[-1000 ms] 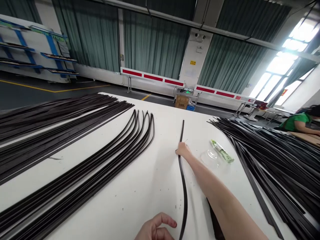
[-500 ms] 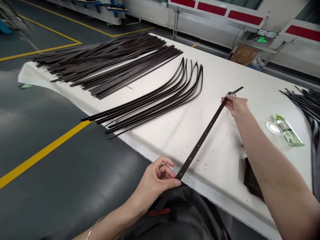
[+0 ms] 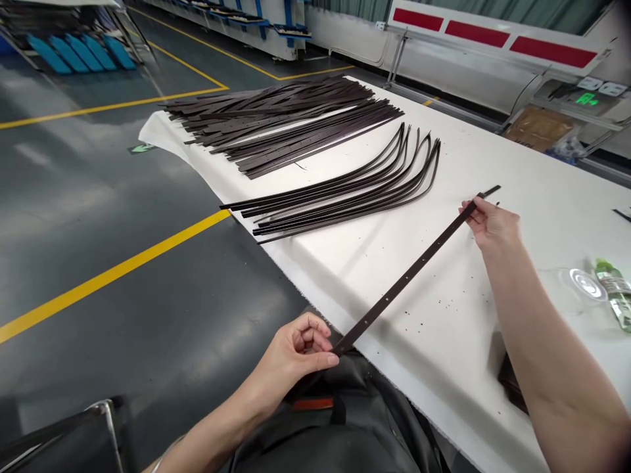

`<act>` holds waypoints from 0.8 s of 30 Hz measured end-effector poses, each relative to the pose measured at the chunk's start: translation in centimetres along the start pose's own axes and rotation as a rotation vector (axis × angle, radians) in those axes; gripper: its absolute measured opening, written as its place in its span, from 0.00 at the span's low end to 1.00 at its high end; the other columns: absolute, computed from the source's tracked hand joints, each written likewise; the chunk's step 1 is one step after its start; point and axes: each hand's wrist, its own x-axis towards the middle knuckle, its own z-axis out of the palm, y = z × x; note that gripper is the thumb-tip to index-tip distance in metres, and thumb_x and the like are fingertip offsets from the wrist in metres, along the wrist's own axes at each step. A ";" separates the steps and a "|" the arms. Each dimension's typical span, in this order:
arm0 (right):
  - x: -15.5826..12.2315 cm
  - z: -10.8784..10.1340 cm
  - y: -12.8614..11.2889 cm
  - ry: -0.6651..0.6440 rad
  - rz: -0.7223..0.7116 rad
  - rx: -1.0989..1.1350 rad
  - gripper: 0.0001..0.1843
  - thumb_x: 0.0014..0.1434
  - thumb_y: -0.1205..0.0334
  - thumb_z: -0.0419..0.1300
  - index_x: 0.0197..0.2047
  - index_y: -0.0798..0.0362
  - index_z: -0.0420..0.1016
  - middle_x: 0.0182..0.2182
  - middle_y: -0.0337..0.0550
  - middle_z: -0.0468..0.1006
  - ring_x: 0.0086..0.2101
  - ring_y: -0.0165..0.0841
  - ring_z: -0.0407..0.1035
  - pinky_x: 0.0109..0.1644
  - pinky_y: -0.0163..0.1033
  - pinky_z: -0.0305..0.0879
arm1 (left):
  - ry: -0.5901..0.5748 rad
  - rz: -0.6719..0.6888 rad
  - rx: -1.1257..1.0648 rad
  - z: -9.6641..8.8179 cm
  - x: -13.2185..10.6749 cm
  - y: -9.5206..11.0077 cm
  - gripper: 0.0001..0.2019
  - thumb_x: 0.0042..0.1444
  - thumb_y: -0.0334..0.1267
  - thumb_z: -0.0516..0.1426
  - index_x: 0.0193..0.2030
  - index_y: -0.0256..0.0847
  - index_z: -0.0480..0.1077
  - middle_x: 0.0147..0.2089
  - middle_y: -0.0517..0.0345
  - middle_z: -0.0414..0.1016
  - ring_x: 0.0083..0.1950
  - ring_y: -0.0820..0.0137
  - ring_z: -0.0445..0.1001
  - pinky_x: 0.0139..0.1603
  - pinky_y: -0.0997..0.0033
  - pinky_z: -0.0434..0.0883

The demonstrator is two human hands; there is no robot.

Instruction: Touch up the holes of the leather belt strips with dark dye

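A long dark brown strap point(image 3: 411, 276) with a row of small punched holes is stretched taut above the white table point(image 3: 493, 355). My left hand point(image 3: 296, 351) pinches its near end off the table's front edge, over my lap. My right hand point(image 3: 490, 223) grips it near the far end, fingers closed round it, just above the tabletop. A fan of several curved dark straps point(image 3: 355, 190) lies to the left of the held one. Farther back-left sits a flat pile of straight punched straps point(image 3: 290, 121).
A clear round lid point(image 3: 584, 284) and a green-labelled bottle point(image 3: 614, 292) lie at the right. A dark object point(image 3: 513, 387) sits under my right forearm. Small punched-out bits speckle the table. Grey floor with yellow lines lies left; a chair frame point(image 3: 106, 420) stands at the lower left.
A second ago the strap lay curved on the table with only my right hand on it. Now both hands hold it lifted and pulled straight, and my view has turned down and left.
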 end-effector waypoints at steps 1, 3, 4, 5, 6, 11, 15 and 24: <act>-0.3 -0.1 -0.1 -0.012 -0.007 0.012 0.09 0.56 0.78 0.59 0.27 0.59 0.69 0.22 0.37 0.73 0.28 0.30 0.76 0.38 0.38 0.79 | 0.010 -0.007 0.011 -0.2 -0.2 -0.3 0.15 0.46 0.33 0.68 0.36 0.40 0.67 0.30 0.66 0.72 0.30 0.78 0.65 0.32 0.78 0.63; -0.7 -0.3 -0.3 -0.031 -0.021 0.031 0.08 0.55 0.78 0.61 0.27 0.58 0.69 0.23 0.37 0.73 0.29 0.30 0.76 0.39 0.39 0.79 | 0.024 -0.023 0.029 -0.6 -0.6 -0.8 0.15 0.47 0.34 0.68 0.36 0.40 0.66 0.30 0.66 0.72 0.30 0.77 0.65 0.32 0.78 0.62; -1.0 -0.4 -0.4 -0.038 -0.026 0.039 0.08 0.55 0.78 0.61 0.27 0.58 0.69 0.23 0.38 0.73 0.29 0.31 0.76 0.39 0.39 0.79 | 0.024 -0.030 0.034 -0.8 -0.7 -1.0 0.15 0.47 0.34 0.68 0.36 0.40 0.66 0.30 0.66 0.72 0.30 0.77 0.65 0.32 0.78 0.62; -1.2 -0.6 -0.4 -0.045 -0.031 0.045 0.08 0.54 0.77 0.61 0.27 0.58 0.69 0.23 0.38 0.73 0.29 0.31 0.76 0.40 0.39 0.79 | 0.021 -0.033 0.035 -0.9 -0.9 -1.2 0.15 0.47 0.34 0.68 0.36 0.40 0.66 0.30 0.66 0.72 0.30 0.77 0.65 0.32 0.78 0.61; -1.3 -0.7 -0.4 -0.052 -0.034 0.051 0.08 0.54 0.77 0.62 0.27 0.59 0.70 0.23 0.38 0.74 0.30 0.31 0.76 0.40 0.39 0.79 | 0.017 -0.033 0.035 -1.0 -1.0 -1.3 0.15 0.47 0.35 0.68 0.36 0.40 0.66 0.30 0.66 0.72 0.30 0.77 0.64 0.32 0.78 0.61; -2.1 -1.1 -0.7 -0.085 -0.047 0.075 0.07 0.54 0.76 0.62 0.27 0.59 0.70 0.24 0.39 0.75 0.29 0.30 0.76 0.42 0.39 0.79 | 0.013 -0.036 0.082 -1.6 -1.3 -1.6 0.14 0.48 0.37 0.68 0.35 0.41 0.66 0.30 0.66 0.71 0.30 0.76 0.64 0.33 0.77 0.61; -2.5 -0.9 -1.2 -0.112 -0.053 0.092 0.06 0.53 0.75 0.64 0.28 0.60 0.71 0.24 0.41 0.76 0.29 0.31 0.76 0.41 0.39 0.79 | 0.010 -0.056 0.108 -2.3 -0.8 -2.2 0.15 0.46 0.38 0.69 0.34 0.40 0.66 0.29 0.66 0.70 0.29 0.76 0.63 0.32 0.77 0.61; -2.4 0.0 -1.9 -0.125 -0.065 0.087 0.07 0.51 0.72 0.67 0.28 0.59 0.71 0.23 0.40 0.77 0.29 0.31 0.77 0.41 0.38 0.79 | -0.026 -0.036 0.163 -3.5 0.6 -4.0 0.17 0.44 0.43 0.69 0.32 0.40 0.66 0.28 0.65 0.69 0.28 0.76 0.62 0.30 0.76 0.58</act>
